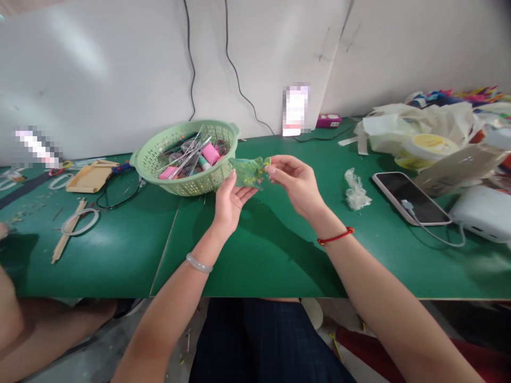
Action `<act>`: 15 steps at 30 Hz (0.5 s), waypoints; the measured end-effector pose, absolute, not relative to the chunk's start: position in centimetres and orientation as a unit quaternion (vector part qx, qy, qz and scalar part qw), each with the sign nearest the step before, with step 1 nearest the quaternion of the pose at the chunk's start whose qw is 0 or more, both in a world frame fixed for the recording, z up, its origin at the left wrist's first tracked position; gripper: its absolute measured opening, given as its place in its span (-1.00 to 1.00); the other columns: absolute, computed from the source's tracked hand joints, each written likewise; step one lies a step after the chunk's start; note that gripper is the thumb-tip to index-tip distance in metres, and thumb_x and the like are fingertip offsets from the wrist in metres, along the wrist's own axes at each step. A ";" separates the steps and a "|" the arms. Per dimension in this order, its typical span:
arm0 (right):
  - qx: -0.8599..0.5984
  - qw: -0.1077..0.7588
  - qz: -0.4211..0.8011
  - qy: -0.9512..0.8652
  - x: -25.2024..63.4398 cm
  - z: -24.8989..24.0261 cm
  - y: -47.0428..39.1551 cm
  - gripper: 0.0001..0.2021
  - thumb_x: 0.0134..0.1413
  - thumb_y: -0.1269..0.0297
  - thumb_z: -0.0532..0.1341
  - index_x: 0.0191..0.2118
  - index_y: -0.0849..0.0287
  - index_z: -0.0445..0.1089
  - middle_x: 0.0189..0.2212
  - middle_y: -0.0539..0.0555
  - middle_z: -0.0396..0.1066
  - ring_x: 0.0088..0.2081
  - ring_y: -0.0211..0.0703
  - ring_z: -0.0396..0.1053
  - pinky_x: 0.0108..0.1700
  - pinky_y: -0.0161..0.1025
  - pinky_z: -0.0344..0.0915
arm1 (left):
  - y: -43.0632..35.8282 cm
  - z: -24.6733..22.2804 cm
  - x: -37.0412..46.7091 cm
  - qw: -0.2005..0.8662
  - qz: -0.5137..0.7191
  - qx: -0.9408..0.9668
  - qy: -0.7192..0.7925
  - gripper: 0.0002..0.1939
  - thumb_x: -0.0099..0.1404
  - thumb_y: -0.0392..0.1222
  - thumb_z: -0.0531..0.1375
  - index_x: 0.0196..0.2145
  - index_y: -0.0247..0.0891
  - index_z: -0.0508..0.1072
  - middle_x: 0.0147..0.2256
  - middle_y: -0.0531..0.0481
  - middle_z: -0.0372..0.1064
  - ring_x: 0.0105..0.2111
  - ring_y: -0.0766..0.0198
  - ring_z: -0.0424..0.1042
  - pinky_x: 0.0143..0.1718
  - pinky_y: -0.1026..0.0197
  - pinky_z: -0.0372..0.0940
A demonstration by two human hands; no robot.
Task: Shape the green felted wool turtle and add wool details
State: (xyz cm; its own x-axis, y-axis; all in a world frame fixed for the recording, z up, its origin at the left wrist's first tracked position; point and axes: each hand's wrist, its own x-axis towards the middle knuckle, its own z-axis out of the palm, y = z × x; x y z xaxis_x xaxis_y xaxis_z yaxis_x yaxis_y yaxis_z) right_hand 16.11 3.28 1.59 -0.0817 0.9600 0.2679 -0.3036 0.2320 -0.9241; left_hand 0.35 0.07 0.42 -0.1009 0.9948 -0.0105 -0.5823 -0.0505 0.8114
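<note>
A small green piece with yellow specks (249,171) is held up between my two hands, above the green table (263,255). My left hand (231,201) grips its left and lower side, thumb in front and fingers behind. At the piece's upper right tip, my right hand (293,181) pinches the edge between thumb and forefinger. Just behind and to the left stands a light green oval basket (191,184), filled with metal rods, pink blocks and other small items. My fingers partly cover the piece, and its exact shape is hard to make out.
Crumpled clear plastic (356,190), a phone (411,198) with a cable, and a white box (485,213) lie right. Plastic bags (423,125) are piled behind them. At left are a cardboard tray (91,177), white rings (80,222) and another person's arm and legs.
</note>
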 end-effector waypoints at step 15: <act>-0.348 0.597 0.557 -0.461 16.1 1.4 3.6 -0.48 -0.15 -0.25 0.52 -0.49 0.09 0.40 -0.49 -0.05 0.39 -0.48 -0.33 0.31 -0.38 -0.30 0.37 | -0.2 0.9 0.3 0.607 0.641 0.303 0.358 -0.61 0.01 -0.05 0.54 -0.25 -0.21 0.56 -0.24 -0.06 0.63 -0.23 0.16 0.63 0.03 0.03 0.51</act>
State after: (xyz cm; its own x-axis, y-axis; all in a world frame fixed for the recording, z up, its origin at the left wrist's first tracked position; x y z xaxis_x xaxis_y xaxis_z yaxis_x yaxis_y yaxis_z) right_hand 16.15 3.65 1.36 -0.0450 0.9854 0.1640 -0.3441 0.1388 -0.9286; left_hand 0.28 -0.19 0.88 -0.0798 0.9957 -0.0465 -0.5615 -0.0063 0.8275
